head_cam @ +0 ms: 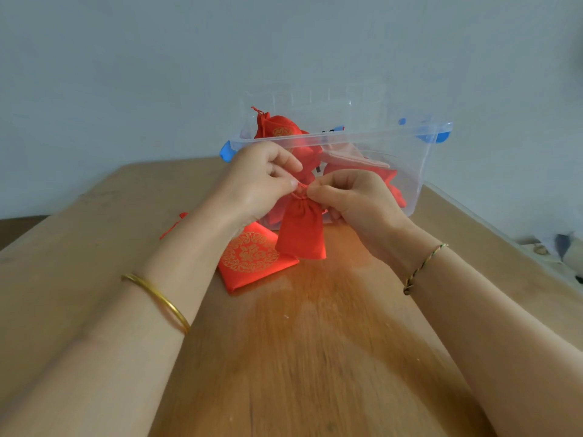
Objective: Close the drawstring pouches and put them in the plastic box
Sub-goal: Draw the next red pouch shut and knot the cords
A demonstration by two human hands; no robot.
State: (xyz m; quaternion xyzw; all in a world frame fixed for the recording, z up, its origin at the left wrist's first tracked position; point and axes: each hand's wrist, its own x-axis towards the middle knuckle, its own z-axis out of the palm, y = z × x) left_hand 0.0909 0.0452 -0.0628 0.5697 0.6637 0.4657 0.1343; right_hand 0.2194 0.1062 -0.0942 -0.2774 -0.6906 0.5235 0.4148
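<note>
Red cloth pouch (pixel 301 230), likely light, soft, limp: left hand (pixel 258 181) and right hand (pixel 353 197) pinch its gathered neck, the surest hold.

Soft, even light, fairly bright; shadows are weak. The table (pixel 315 342) looks smeared by blur near the bottom and glows reddish below the pouch (pixel 301 234). The wide lens bends the edges.
</note>
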